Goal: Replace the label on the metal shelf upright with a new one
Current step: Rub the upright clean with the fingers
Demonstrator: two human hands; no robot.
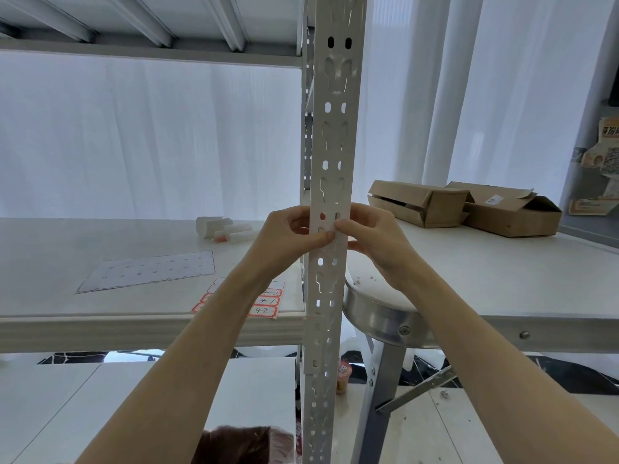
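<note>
Basically, left hand [290, 236] and right hand [375, 243] both pinch the upright [330, 162], thumbs meeting on its front. Maybe a pale label's under them, hard to tell. The label sheet [266, 302] lies by the shelf [67, 242] front edge, behind the left forearm.

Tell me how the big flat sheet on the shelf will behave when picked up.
The sheet looks paper-thin and lies flat, so it is probably floppy and very light. It looks glossy and may slide on the smooth shelf, so lifting an edge could be fiddly.
</note>
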